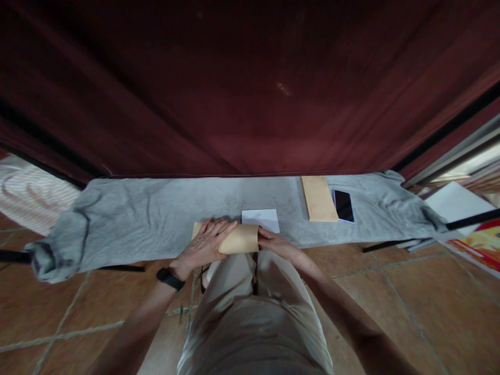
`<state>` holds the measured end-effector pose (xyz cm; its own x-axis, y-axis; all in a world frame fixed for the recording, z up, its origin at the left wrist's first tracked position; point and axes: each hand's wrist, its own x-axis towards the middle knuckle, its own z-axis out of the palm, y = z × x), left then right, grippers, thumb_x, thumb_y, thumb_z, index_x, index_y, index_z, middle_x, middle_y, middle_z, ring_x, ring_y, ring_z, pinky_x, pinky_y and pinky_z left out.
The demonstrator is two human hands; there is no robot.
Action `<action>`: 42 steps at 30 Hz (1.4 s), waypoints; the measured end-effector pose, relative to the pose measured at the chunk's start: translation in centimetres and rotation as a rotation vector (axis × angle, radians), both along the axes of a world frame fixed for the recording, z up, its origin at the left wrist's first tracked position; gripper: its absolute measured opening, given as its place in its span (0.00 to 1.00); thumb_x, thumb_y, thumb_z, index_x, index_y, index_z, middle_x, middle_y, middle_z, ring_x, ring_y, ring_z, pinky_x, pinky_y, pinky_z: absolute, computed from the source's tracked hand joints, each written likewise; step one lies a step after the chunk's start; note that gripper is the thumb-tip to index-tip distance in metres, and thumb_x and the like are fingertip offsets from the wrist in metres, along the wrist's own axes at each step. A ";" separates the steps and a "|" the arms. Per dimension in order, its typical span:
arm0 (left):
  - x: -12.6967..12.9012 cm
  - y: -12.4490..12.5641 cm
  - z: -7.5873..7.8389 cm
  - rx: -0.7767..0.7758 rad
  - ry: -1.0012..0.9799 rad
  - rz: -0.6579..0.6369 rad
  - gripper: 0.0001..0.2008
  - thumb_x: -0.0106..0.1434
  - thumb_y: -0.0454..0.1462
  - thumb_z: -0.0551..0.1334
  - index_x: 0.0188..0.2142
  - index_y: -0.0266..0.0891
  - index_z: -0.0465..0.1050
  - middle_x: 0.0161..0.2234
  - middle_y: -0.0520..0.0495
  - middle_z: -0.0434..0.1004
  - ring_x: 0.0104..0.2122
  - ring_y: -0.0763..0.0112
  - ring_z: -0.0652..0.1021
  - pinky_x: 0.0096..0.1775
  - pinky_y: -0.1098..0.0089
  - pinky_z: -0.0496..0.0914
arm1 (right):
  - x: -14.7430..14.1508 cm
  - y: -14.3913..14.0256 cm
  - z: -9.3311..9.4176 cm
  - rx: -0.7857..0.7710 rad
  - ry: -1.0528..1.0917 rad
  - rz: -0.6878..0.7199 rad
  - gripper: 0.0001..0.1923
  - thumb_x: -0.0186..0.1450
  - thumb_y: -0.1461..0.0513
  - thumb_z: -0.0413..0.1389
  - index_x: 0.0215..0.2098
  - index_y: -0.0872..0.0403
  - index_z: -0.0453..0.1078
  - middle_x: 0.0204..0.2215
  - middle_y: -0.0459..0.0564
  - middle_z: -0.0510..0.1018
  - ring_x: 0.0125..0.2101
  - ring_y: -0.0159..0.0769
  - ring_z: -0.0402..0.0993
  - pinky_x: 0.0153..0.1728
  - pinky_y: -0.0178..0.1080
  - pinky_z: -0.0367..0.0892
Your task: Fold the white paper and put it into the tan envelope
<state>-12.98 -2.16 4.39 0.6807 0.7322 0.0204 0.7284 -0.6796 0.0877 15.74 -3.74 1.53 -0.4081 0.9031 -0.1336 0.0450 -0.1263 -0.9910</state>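
A brown kraft paper bag [240,240] lies across the front edge of the cloth-covered surface, its right end bulging into an opening. Across its left part rests my left hand [207,242], fingers over the top and thumb side against the near edge, holding it. My right hand [275,244] is at the open right end, its fingertips partly hidden at the mouth of the bag; it grips the edge there. Just behind the bag lies a white sheet of paper [260,219], partly covered by it.
A flat brown paper stack [319,199] lies to the right, with a dark-screened phone [344,206] beside it. Grey cloth [164,208] covers the narrow surface. A dark red fabric wall [250,104] rises behind. Papers and a colourful box [478,245] stand at far right.
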 end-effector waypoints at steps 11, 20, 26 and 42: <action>-3.7 2.5 -2.0 -0.089 -0.070 0.190 0.57 0.55 0.49 0.69 0.75 0.43 0.36 0.66 0.35 0.62 0.64 0.45 0.66 0.66 0.48 0.52 | 2.4 2.0 -1.9 0.119 -0.616 -0.423 0.20 0.71 0.60 0.51 0.60 0.54 0.68 0.54 0.60 0.75 0.48 0.44 0.75 0.53 0.45 0.69; -5.1 3.1 -1.2 -0.088 -0.031 0.210 0.55 0.57 0.45 0.68 0.74 0.44 0.34 0.66 0.35 0.62 0.65 0.46 0.64 0.66 0.47 0.53 | 1.0 3.9 -1.4 0.134 -1.172 -0.444 0.26 0.66 0.52 0.62 0.55 0.60 0.66 0.53 0.69 0.73 0.53 0.54 0.71 0.51 0.45 0.66; -5.7 3.0 -1.6 -0.087 -0.032 0.244 0.54 0.57 0.46 0.67 0.74 0.44 0.36 0.66 0.34 0.62 0.65 0.45 0.65 0.65 0.46 0.53 | 0.7 4.7 -2.3 0.112 -1.137 -0.523 0.24 0.63 0.56 0.64 0.52 0.60 0.66 0.48 0.66 0.76 0.50 0.53 0.73 0.50 0.46 0.66; -5.6 2.9 -1.8 -0.077 -0.040 0.248 0.55 0.57 0.45 0.68 0.74 0.46 0.35 0.66 0.36 0.61 0.64 0.46 0.65 0.65 0.47 0.54 | 2.8 5.3 -4.3 0.162 -0.785 -0.587 0.06 0.60 0.59 0.59 0.33 0.50 0.68 0.31 0.50 0.75 0.39 0.45 0.72 0.40 0.42 0.68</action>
<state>-18.55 0.70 2.56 0.4797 0.8772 -0.0187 0.8670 -0.4706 0.1640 18.53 1.58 -2.80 0.2612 0.9648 -0.0314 0.6692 -0.2044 -0.7144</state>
